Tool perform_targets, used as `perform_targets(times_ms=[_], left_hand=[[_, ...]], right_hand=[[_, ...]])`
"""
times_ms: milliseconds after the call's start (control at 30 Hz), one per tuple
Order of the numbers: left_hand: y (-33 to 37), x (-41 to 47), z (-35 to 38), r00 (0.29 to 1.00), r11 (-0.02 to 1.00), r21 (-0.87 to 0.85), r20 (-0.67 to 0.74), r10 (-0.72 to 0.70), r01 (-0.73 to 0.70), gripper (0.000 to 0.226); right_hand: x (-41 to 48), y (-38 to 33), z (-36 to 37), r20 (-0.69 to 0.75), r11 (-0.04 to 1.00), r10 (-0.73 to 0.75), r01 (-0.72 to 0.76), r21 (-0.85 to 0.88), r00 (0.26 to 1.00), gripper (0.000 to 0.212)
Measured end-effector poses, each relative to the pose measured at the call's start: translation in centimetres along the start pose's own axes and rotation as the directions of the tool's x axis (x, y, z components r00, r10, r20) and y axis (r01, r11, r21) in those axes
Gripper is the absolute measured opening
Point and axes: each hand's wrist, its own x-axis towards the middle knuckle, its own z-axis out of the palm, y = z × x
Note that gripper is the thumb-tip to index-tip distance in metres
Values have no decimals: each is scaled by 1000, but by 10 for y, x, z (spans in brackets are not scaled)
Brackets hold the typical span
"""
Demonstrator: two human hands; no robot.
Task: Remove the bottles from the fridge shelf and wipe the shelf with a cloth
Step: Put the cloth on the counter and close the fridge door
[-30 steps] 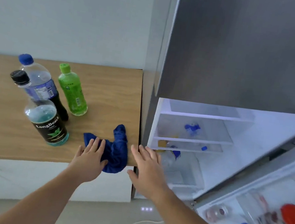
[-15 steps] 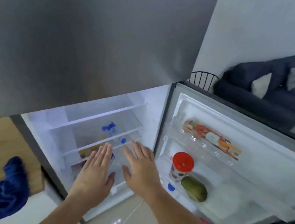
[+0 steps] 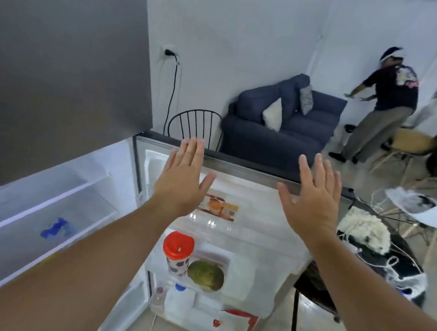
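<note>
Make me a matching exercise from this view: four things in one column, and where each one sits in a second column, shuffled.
Things:
1. red-lidded cup
2. navy sofa
3. black plug
4. blue item

Places:
A. in the wall socket
B. inside the fridge's main compartment
C. in the door rack, beside the green fruit
D. by the far wall

Pairs: 1-C, 2-D, 3-A, 4-B
</note>
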Motion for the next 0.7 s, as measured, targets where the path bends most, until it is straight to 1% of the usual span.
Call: perform_targets(times_ms=[67, 133, 167, 233, 333, 400, 467, 500, 567, 600, 633, 667, 700], left_hand=[[19, 22, 14, 999, 999, -21, 34, 38, -37, 77], [35, 35, 28, 997, 999, -19, 65, 33, -32, 76], [40, 38, 35, 998, 1000, -8, 58, 15, -14, 76], [44, 38, 43, 999, 1000, 7, 39, -18, 18, 75], [37, 30, 43, 1000, 1000, -3, -9, 2, -2, 74], [34, 26, 38, 999, 999, -37, -47, 4, -6, 76], [36, 20, 34, 998, 997, -77, -63, -24, 19, 77], [39, 16, 32, 996, 995, -94, -78, -44, 36, 76], [46, 6, 29, 990, 986, -145, -99, -101, 86, 74], [51, -1, 26, 986, 977, -178, -97, -138, 119, 75], [55, -9, 24, 980, 967, -205, -95, -176, 154, 77], [59, -19, 22, 972, 956, -224, -98, -214, 188, 78], [62, -30, 19, 963, 945, -242, -100, -251, 221, 77]], right_hand=[[-1, 43, -2, 55, 993, 104, -101, -69, 993, 77], [-6, 63, -3, 121, 991, 119, -109, -83, 986, 76], [-8, 66, -3, 128, 992, 111, -103, -72, 986, 76], [-9, 64, -4, 112, 994, 92, -85, -66, 989, 74], [-17, 62, -12, 92, 996, 51, -44, -77, 995, 70], [-28, 64, -23, 82, 997, -4, 10, -75, 997, 67], [-37, 67, -41, 120, 995, -87, 93, -46, 989, 66], [-40, 67, -50, 160, 990, -139, 141, -5, 977, 66], [-45, 65, -74, 294, 966, -252, 220, 138, 922, 64], [-47, 62, -84, 381, 944, -308, 232, 234, 872, 61], [-47, 57, -93, 471, 917, -363, 219, 334, 804, 57], [-47, 51, -102, 563, 885, -415, 172, 434, 715, 55], [-47, 43, -108, 639, 845, -465, 92, 527, 613, 54]])
